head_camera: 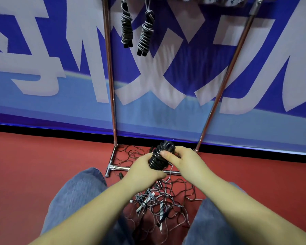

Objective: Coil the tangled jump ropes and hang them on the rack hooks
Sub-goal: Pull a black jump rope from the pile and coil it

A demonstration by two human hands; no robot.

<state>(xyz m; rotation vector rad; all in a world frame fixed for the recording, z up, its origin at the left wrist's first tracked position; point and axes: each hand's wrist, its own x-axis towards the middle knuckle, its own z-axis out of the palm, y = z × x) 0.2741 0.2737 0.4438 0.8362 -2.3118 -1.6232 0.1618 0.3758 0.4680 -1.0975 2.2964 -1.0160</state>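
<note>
A: What are the hands doing right now?

B: Both are clamped on one black coiled rope (160,156), low in the view at about six o'clock from the rack. The left hand (145,169) wraps round the lower end of the bundle, probably to keep the turns from springing loose. The right hand (182,160) grips the upper part, thumb laid across the coils, as if cinching the last wrap.

A: Is that coil done?

B: Nearly, I'd judge. It looks tight and stacked, though I can't tell whether the end is tucked in.

A: And the rest of the ropes?

B: Two grey coiled bundles (136,30) already hang from the top of the rack (109,71), at roughly twelve o'clock from the hands, handles pointing down. The hooks themselves are cut off by the top edge of the view. A tangled pile (159,207) of thin ropes lies on the red floor (42,156) between the person's knees, spilling over the rack's base bar.

A: Why work so low?

B: Likely because the pile sits there; a loose strand runs from the bundle down toward the pile. The next move, I'd guess, is raising the coil to a hook, keeping hold so it doesn't unwind.
</note>
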